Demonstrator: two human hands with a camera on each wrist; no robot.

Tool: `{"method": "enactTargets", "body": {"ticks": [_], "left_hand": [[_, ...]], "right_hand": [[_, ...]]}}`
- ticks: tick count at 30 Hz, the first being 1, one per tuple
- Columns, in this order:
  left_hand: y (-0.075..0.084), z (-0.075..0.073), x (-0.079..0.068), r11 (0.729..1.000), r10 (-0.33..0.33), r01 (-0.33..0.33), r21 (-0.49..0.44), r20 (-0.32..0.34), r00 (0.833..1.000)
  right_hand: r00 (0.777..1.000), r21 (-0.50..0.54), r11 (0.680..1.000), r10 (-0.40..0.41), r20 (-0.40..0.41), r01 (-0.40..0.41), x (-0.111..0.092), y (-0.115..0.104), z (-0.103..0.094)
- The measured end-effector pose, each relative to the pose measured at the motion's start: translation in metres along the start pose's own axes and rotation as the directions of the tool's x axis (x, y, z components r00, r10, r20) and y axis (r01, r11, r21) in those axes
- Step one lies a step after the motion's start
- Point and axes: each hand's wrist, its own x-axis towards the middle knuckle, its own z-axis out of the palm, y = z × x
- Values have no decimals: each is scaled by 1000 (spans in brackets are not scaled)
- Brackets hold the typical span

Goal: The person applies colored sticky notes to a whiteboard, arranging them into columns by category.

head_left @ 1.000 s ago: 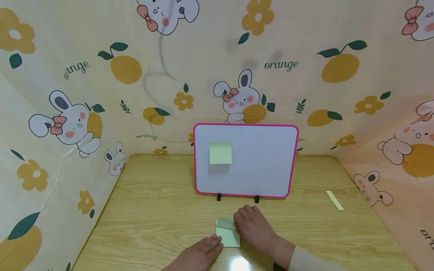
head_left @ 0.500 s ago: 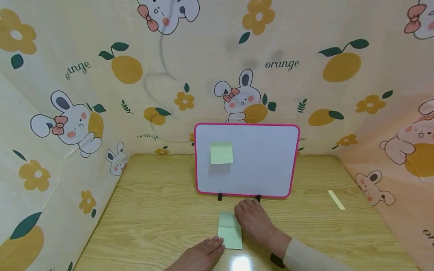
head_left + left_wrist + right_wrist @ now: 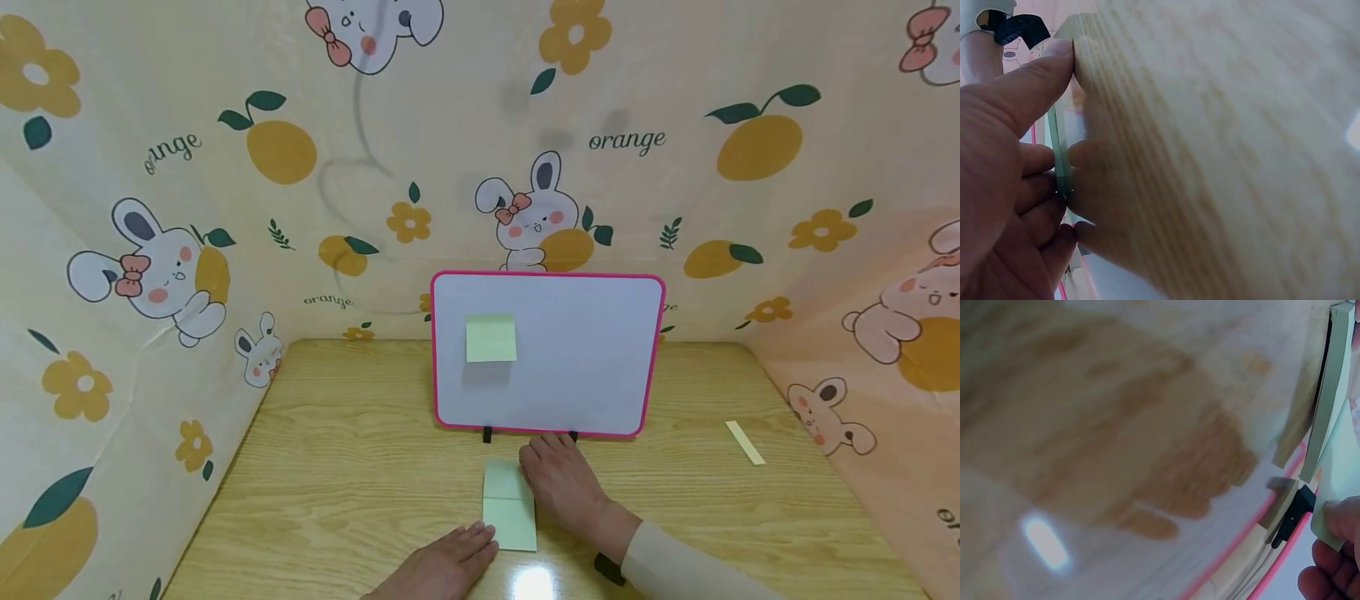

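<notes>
A pad of pale green sticky notes lies on the table in front of the whiteboard. Its top sticky note is lifted at the near edge and laid back beyond the pad. My right hand pinches that note near its corner, with the thumb showing on the sheet in the right wrist view. Resting on the pad's near left corner, my left hand presses it with extended fingers. In the left wrist view, the left hand touches the thin side of the pad.
A pink-framed whiteboard stands on black feet behind the pad. One green sticky note is stuck on its left part. A narrow yellowish strip lies on the wooden table at the right. Patterned cloth encloses the table.
My right hand has moved away from me, toward the whiteboard, drawing the top note further off the pad. My left hand stays on the pad's corner.
</notes>
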Motion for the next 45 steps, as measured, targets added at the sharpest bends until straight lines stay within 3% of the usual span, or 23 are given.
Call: {"method": "enactTargets", "body": {"ticks": [6,12,22,25,27,32,37,41,45], "left_hand": [[0,1,0,1000,1,-1,16,-22,1000],[0,-1,-1,1000,-5,5,3,-16,1000],[-1,-2,-1,989,-43,53,-137,71,997],[-2,1,-1,996,-19,22,-92,33,999],[-2,2,-1,999,1,-1,-53,3,1000],[-3,2,-1,1000,12,-13,-21,-20,1000],[-3,0,0,999,-2,2,-36,-12,1000],[-4,0,1,999,11,-11,-33,-3,1000],[-4,1,0,999,18,-18,-38,6,1000]], "right_hand": [[1000,15,1000,18,-2,-18,1,2,1],[997,32,998,58,47,-60,3,3,-2],[991,42,994,98,89,-102,8,3,-4],[992,60,991,119,38,-121,7,6,-9],[989,86,987,142,-37,-138,6,10,-16],[963,147,982,147,-224,-116,9,25,-34],[934,144,990,48,-354,4,16,33,-40],[891,75,992,-56,-450,100,25,36,-37],[864,-2,986,-145,-481,165,38,37,-30]]}}
